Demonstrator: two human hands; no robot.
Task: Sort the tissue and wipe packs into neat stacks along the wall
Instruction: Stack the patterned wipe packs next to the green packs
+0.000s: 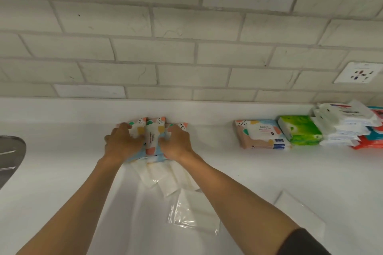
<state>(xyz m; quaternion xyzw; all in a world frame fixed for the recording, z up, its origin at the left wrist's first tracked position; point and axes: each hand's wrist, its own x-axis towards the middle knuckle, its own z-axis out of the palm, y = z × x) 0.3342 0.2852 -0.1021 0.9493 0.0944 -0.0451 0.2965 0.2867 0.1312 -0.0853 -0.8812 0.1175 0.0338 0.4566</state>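
Note:
A cluster of small patterned tissue packs stands against the low back ledge of the white counter. My left hand grips the cluster's left side and my right hand grips its right side, fingers curled over the packs. Just in front of them lie clear-wrapped white tissue packs, and another one lies nearer me. Along the wall at the right lie a patterned wipe pack, a green tissue pack, a stack of white wipe packs and red and teal packs.
A white pack lies flat at the front right of the counter. A metal sink rim shows at the left edge. A wall socket sits on the white brick tiles at the right.

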